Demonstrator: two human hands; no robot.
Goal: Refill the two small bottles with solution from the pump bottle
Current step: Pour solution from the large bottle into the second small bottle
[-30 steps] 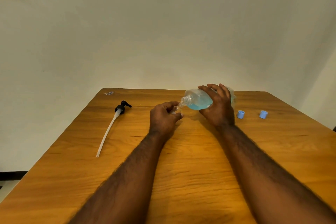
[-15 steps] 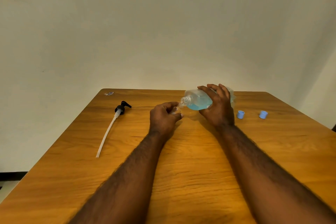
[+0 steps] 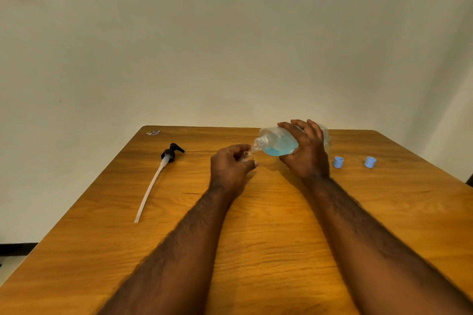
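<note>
My right hand (image 3: 305, 153) grips the clear pump bottle (image 3: 275, 142), tipped on its side with its open neck pointing left and down. Blue solution pools in its lower half. My left hand (image 3: 230, 166) is curled round a small clear bottle (image 3: 247, 155), mostly hidden in the fingers, its mouth right under the big bottle's neck. The two necks nearly touch. Two small blue caps (image 3: 338, 162) (image 3: 370, 162) lie on the table to the right of my right hand. A second small bottle is not visible.
The black pump head (image 3: 170, 153) with its long white tube lies on the wooden table (image 3: 256, 225) at the left. A small scrap (image 3: 153, 132) sits near the far left corner. A pale wall stands behind the table.
</note>
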